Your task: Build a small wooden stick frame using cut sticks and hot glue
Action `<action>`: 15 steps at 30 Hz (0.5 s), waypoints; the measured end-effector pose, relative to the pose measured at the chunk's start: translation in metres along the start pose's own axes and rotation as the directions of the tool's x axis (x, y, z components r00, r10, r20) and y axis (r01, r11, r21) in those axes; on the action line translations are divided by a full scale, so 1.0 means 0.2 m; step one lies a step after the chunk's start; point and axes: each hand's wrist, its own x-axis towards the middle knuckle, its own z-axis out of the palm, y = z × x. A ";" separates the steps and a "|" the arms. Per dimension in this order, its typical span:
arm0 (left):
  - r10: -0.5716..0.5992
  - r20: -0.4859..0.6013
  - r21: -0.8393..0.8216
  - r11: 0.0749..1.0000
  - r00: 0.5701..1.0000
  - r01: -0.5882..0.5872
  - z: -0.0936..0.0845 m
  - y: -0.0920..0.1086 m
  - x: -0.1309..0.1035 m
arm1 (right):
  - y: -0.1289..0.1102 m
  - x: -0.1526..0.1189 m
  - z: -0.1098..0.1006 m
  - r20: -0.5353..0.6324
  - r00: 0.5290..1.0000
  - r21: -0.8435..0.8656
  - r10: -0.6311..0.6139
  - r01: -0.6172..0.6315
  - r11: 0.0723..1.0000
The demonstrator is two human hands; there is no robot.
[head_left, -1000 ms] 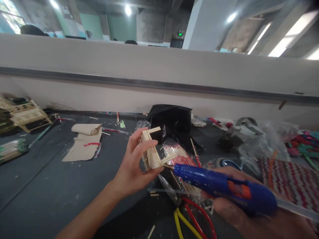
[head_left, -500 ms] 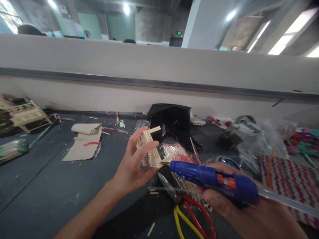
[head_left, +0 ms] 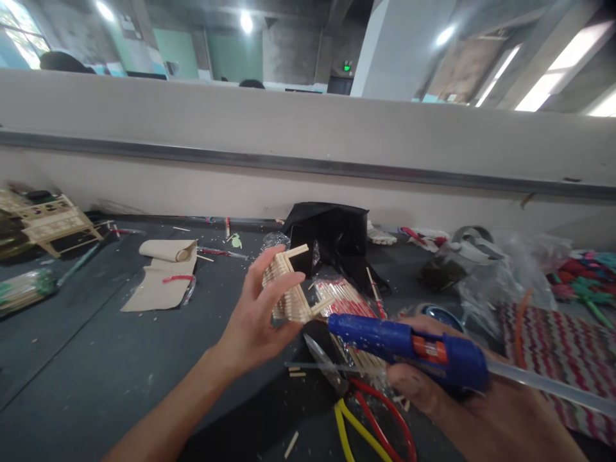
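Note:
Between the thumb and fingers of my left hand (head_left: 262,314) is a small model built of stacked wooden sticks (head_left: 291,298), held tilted above the table. Two sticks jut out from its right side. My right hand (head_left: 457,391) grips a blue glue gun (head_left: 409,350) with a clear glue stick (head_left: 543,378) coming out of its back end. The gun's nozzle points left, close to the model's lower right corner; whether it touches cannot be made out. Below lie scissors (head_left: 344,385) with one red and one yellow handle, beside a packet of red-tipped sticks (head_left: 344,298).
A brown paper roll (head_left: 163,279) lies left of the hands. A wooden model (head_left: 60,221) and bundled sticks (head_left: 29,292) stand farther left. Black cloth (head_left: 330,234) sits against the partition (head_left: 289,122). On the right are a plastic bag (head_left: 510,269) and a striped woven mat (head_left: 563,359).
The glue gun has shifted slightly left and down, its nozzle now lower near the model's corner. My left hand and the stick model have barely moved.

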 end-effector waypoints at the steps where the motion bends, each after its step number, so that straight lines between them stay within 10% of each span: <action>1: 0.001 -0.001 -0.001 1.000 1.000 -0.001 0.00 0.00 0.00 | 0.00 0.00 0.00 0.015 0.999 -0.047 -0.041 0.042 0.998; 5: 0.012 0.001 0.023 1.000 1.000 -0.012 0.01 -0.01 -0.01 | 0.01 0.02 -0.03 0.108 0.977 -0.186 -0.184 0.202 0.961; 15: 0.065 0.015 0.122 0.990 0.998 -0.066 0.01 0.00 -0.02 | 0.02 0.01 -0.03 0.143 0.982 -0.277 -0.127 0.163 0.947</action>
